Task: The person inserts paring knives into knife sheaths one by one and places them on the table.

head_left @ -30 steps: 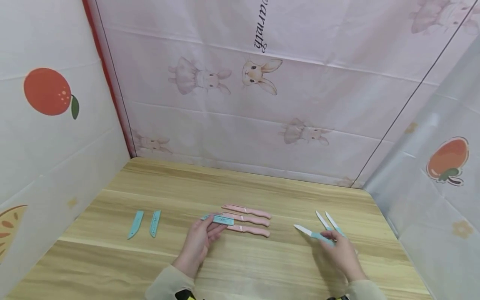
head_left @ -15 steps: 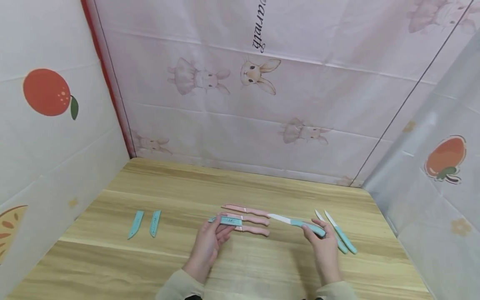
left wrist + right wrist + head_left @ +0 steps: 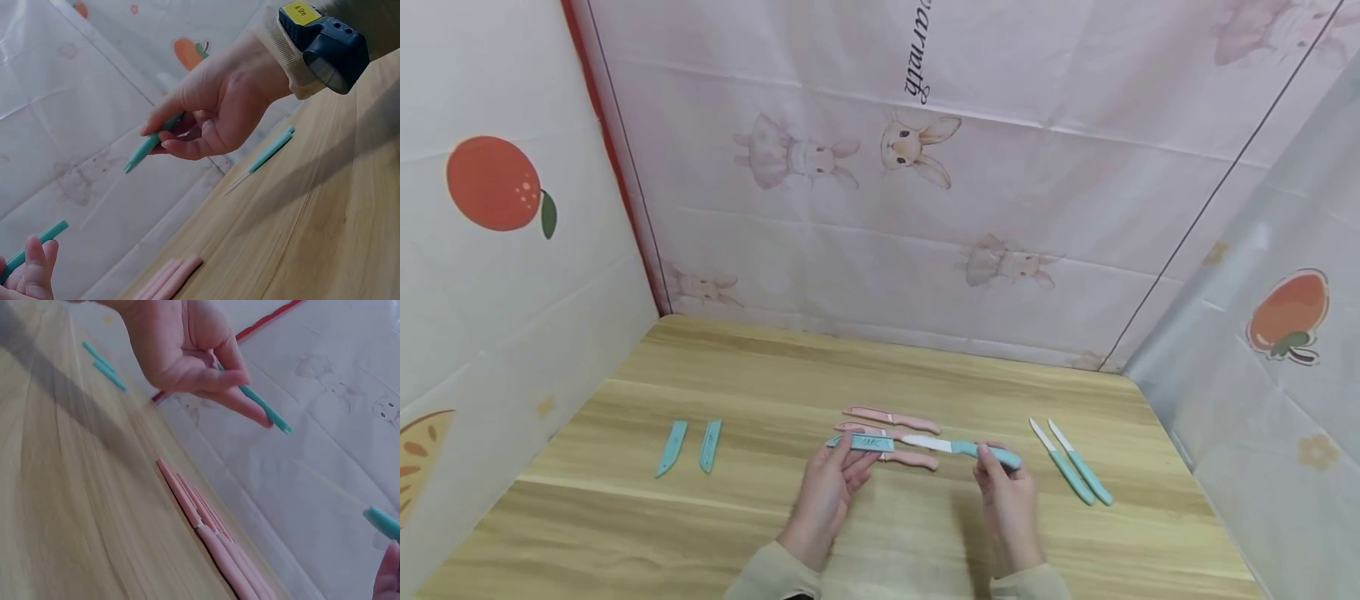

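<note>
Behind the wood-grained bench (image 3: 760, 358) hangs a back cloth (image 3: 1037, 83) printed with rabbits; a left cloth (image 3: 475, 292) carries two fruit pictures and a right cloth (image 3: 1232, 433) one. Three turquoise knives and three turquoise covers are in view, plus three pink knives (image 3: 917, 442) lying side by side at mid-bench, their blades in pink covers. One turquoise cover, the held cover (image 3: 872, 443), is up off the bench in the left hand (image 3: 829, 487), whose grip pinches it between thumb and fingers. One turquoise knife, the held knife (image 3: 962, 447), is also raised; the grip of the right hand (image 3: 1011, 508) is clamped on its handle, with the bare white blade pointing left. Its tip is near the mouth of the held cover, just apart from it. Two loose covers (image 3: 672, 448) lie apart from each other on the left of the bench, and two bare knives (image 3: 1078, 461) lie close together on the right, handles toward the person
</note>
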A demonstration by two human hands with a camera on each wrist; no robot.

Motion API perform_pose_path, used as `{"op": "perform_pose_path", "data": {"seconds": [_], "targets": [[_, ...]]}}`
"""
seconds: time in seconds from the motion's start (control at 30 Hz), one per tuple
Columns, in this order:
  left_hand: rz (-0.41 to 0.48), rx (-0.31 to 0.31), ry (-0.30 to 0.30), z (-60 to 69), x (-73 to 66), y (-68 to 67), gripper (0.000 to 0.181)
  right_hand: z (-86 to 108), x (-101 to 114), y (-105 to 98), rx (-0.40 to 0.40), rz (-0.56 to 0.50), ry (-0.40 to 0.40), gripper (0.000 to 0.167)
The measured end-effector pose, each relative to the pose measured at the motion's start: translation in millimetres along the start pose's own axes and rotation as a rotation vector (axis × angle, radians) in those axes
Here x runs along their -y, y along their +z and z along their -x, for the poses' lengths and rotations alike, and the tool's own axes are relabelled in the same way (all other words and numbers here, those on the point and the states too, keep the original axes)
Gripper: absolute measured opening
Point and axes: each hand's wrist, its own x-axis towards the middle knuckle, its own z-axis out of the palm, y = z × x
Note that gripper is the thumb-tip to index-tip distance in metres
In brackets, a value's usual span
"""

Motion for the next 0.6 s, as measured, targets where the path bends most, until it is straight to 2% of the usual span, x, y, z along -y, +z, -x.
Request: {"op": "perform_pose_path", "data": {"seconds": [0.1,0.23,0.4,0.6], "targets": [[0.008,-0.001,-0.002,1.2,0.4,1.9,0.048,2.8,-2,4,-0.020,-0.105,0.003,0.009],[0.026,-0.015,-0.010,2.3,1.7,2.9,0.046,6.3,-5,8,-0.035,-0.174,-0.023,0.018],[0.049,-0.020,-0.010,2.9,3.6,3.7,0.044,9.8,-9,14,-0.035,-0.149,-0.056,0.018],[0.065,-0.018,-0.016,3.7,4.0,4.5,0.045,10.6,-10,17,-0.027,-0.091,-0.053,0.018]]}}
